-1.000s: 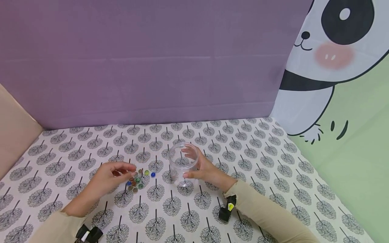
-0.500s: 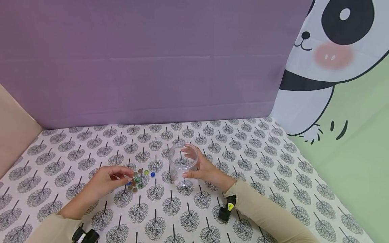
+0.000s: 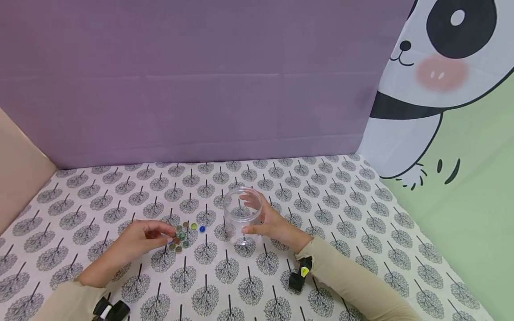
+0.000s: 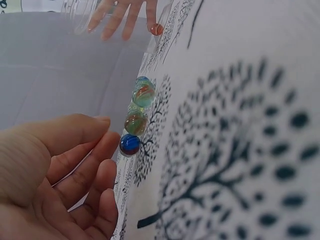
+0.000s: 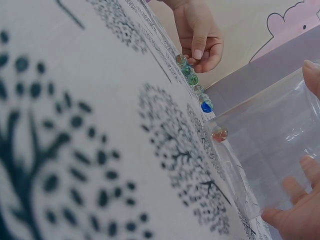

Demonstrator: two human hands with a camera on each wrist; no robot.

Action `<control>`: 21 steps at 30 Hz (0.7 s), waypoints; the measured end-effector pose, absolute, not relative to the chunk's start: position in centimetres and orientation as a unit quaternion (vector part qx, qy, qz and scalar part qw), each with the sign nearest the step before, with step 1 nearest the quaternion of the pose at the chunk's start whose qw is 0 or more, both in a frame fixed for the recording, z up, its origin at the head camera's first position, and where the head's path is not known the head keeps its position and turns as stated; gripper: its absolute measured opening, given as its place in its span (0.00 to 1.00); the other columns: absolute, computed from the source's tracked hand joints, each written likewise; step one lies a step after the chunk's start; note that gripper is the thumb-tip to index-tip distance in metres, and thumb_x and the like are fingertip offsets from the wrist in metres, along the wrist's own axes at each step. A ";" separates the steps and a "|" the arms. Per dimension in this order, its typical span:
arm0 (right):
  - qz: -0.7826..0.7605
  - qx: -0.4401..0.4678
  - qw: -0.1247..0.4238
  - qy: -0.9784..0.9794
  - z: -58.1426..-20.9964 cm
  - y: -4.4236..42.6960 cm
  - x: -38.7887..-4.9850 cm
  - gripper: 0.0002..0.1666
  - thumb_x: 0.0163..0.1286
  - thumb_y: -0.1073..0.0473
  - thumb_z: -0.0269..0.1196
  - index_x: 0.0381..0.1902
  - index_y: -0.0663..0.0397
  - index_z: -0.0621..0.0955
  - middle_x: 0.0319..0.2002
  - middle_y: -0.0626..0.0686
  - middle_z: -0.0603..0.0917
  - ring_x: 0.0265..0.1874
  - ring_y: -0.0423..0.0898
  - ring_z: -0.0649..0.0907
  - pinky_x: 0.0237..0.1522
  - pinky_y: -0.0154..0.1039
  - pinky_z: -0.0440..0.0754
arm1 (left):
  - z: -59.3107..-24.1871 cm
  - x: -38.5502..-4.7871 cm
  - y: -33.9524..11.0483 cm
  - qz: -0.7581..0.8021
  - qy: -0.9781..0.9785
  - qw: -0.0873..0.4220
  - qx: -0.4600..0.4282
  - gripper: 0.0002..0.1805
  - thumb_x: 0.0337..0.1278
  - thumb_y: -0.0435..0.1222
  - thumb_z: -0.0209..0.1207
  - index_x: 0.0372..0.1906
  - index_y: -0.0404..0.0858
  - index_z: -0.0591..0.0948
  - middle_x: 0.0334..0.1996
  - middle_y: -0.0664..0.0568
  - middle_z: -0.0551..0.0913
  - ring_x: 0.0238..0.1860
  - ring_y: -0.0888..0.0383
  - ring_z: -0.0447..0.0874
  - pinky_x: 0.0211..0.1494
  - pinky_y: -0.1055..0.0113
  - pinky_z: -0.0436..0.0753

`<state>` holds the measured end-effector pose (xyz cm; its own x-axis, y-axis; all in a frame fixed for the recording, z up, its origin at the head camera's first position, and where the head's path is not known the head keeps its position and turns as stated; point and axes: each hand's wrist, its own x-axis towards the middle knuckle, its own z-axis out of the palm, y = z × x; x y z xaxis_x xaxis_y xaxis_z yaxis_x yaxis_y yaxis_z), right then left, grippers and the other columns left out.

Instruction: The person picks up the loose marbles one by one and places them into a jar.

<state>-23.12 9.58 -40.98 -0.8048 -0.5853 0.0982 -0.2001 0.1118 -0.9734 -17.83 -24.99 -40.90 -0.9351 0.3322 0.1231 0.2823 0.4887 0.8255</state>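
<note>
Left hand (image 3: 138,240), fingers loose, was pulled back a bit; blue marble (image 4: 130,144) near its thumb is best pinched gently, jar (image 3: 238,225) gripped by right hand (image 3: 278,226)

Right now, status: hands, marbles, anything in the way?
Right hand grips clear jar, mouth up. Left hand at marble cluster, grip unclear. Outlying blue marble between cluster and jar. Nothing over jar's mouth.

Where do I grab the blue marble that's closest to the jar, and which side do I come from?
Probably come from above and pinch the blue marble by its near and far sides: it's a round ball, and a yellow-green marble sits just left of it in the head view.
</note>
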 end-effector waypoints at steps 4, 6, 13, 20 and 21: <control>-0.611 -0.264 0.162 0.728 -40.8 9.6 -23.1 0.60 0.46 0.50 0.75 0.71 0.30 0.52 0.70 0.43 0.60 0.69 0.50 0.60 0.65 0.53 0.63 | -40.9 -17.8 -25.0 0.478 0.859 0.032 0.179 0.13 0.51 0.31 0.64 0.43 0.30 0.82 0.36 0.45 0.85 0.31 0.65 0.78 0.33 0.71 0.78; -0.612 -0.267 0.162 0.726 -40.7 9.6 -23.0 0.61 0.46 0.49 0.75 0.71 0.31 0.52 0.70 0.44 0.60 0.69 0.51 0.60 0.65 0.53 0.62 | -40.9 -17.9 -25.1 0.479 0.857 0.036 0.184 0.13 0.51 0.30 0.64 0.43 0.29 0.81 0.36 0.46 0.84 0.31 0.65 0.77 0.33 0.72 0.78; -0.612 -0.278 0.158 0.724 -40.6 9.6 -23.0 0.61 0.46 0.48 0.75 0.72 0.34 0.51 0.70 0.47 0.59 0.70 0.52 0.59 0.65 0.54 0.61 | -40.9 -18.1 -25.2 0.467 0.864 0.074 0.171 0.14 0.49 0.29 0.64 0.44 0.30 0.81 0.33 0.49 0.82 0.29 0.64 0.74 0.31 0.72 0.77; -0.614 -0.278 0.161 0.721 -40.6 9.6 -23.0 0.61 0.46 0.45 0.75 0.72 0.34 0.51 0.71 0.47 0.59 0.70 0.53 0.59 0.65 0.55 0.61 | -40.8 -18.1 -24.9 0.439 0.879 0.090 0.165 0.15 0.46 0.29 0.64 0.43 0.31 0.82 0.32 0.48 0.81 0.29 0.63 0.74 0.31 0.72 0.77; -0.615 -0.279 0.162 0.720 -40.7 9.6 -22.9 0.61 0.46 0.45 0.75 0.72 0.34 0.51 0.71 0.48 0.58 0.70 0.53 0.59 0.65 0.56 0.60 | -40.8 -18.1 -24.9 0.437 0.881 0.092 0.159 0.15 0.46 0.29 0.64 0.43 0.32 0.82 0.32 0.48 0.81 0.29 0.62 0.74 0.31 0.72 0.77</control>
<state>-22.94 9.57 -40.66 -0.7922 -0.6002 0.1101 -0.2025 0.0883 -0.9753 -18.14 -24.87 -40.76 -0.9327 0.3598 -0.0233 0.1994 0.5684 0.7982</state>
